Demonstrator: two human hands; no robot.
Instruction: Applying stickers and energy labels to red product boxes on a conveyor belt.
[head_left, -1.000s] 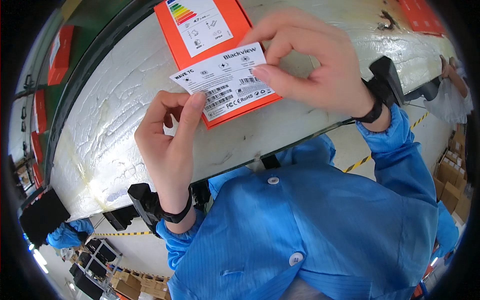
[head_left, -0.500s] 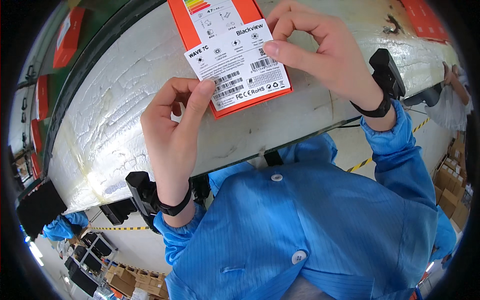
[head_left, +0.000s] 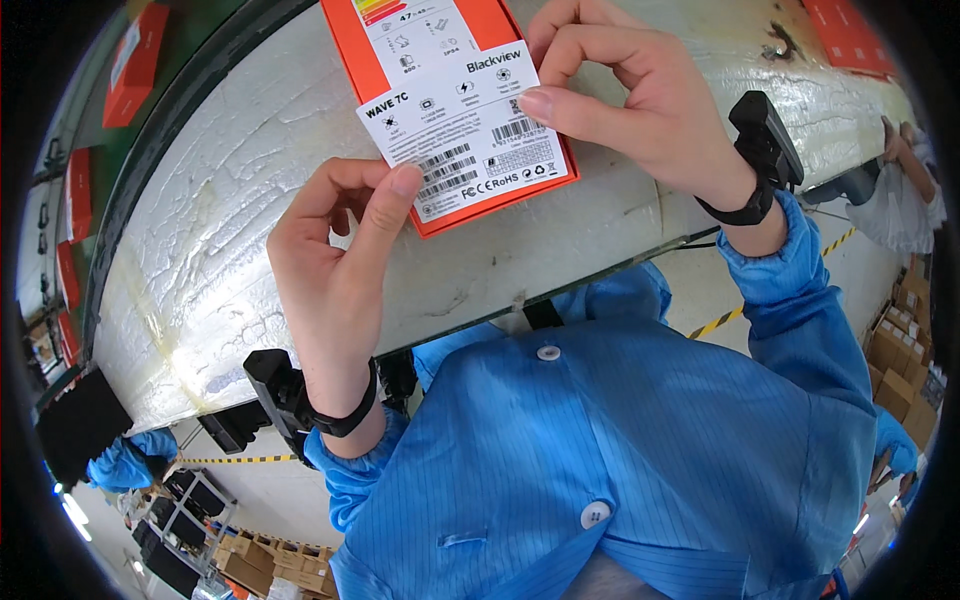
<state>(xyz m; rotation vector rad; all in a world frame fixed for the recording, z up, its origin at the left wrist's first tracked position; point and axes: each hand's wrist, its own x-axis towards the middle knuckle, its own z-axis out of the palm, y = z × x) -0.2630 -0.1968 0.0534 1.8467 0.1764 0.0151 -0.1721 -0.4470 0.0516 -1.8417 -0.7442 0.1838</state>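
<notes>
A red-orange box (head_left: pixel 347 48) lies a little tilted on the worktable at the top middle, its printed back face up. Across its lower half is a white label (head_left: pixel 450 130) with black print and barcodes, its left corner jutting past the box's side. My left hand (head_left: pixel 335 240) pinches the label's lower left edge between thumb and fingers. At the label's right edge, my right hand (head_left: pixel 640 105) is closed, thumb on top and index finger curled by the upper corner. The fingers under the label are partly hidden.
The table (head_left: pixel 220 250) has a wrinkled, shiny film cover. More red boxes (head_left: pixel 135 75) stand along a green strip at the left; another red box (head_left: pixel 845 35) is at the far right. A clear plastic bag (head_left: pixel 892 215) hangs near another person's arm. Cartons (head_left: pixel 245 560) are stacked below.
The box, the label and both my hands appear shifted slightly left in the picture. Both hands keep their grip at the label's edges.
</notes>
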